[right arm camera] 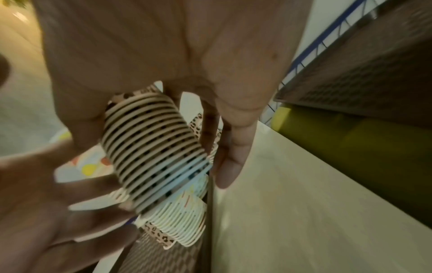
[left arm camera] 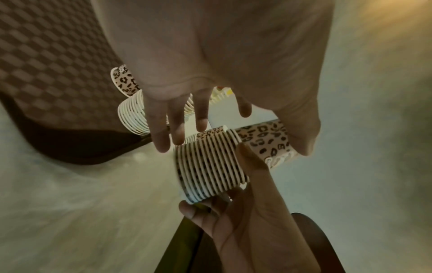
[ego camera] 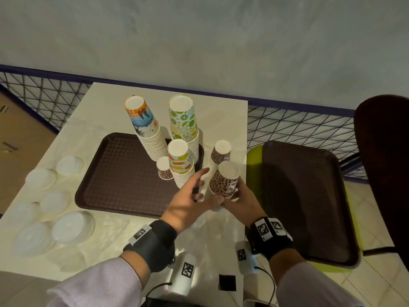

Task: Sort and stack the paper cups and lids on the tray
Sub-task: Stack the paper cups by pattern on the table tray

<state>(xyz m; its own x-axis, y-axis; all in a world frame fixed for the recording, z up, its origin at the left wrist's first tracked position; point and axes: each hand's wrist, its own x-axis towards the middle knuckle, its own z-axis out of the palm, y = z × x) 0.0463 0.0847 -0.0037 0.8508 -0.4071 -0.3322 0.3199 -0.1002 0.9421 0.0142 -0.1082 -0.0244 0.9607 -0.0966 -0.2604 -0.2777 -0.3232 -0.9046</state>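
Nearest the head camera are two pale sleeves and black wrist bands with printed markers, and beyond them both hands meet just off the near right corner of the brown tray (ego camera: 124, 191). Fingers of the right hand (ego camera: 241, 198) are curled round a nested stack of leopard-print cups (ego camera: 224, 181), held upside down and tilted, lifted off the white table (ego camera: 99, 229); the right wrist view shows the thumb on one side of the ringed rims (right arm camera: 154, 147) and the fingers on the other. Beside it the left hand (ego camera: 188, 196) is spread with straight, relaxed fingers, holding nothing; its thumb lies at the base of the stack, though whether it touches is hard to tell. From the left wrist view the fingertips (left arm camera: 161, 142) reach toward the rims of the held stack (left arm camera: 210, 166). A second leopard stack (ego camera: 220, 152) stands on the table just right of the tray's right edge. On the tray, toward its far right corner, stand four inverted stacks: a tall orange and blue beach-print stack (ego camera: 146, 127), a tall lime-print stack (ego camera: 183, 120), a shorter fruit-print stack (ego camera: 180, 162), and a small leopard cup (ego camera: 164, 170) close against it. Left of the tray, several piles of translucent white lids (ego camera: 73, 227) lie on the table. Right of the table, another brown tray (ego camera: 309, 196) rests on a yellow-green seat (ego camera: 252, 156).
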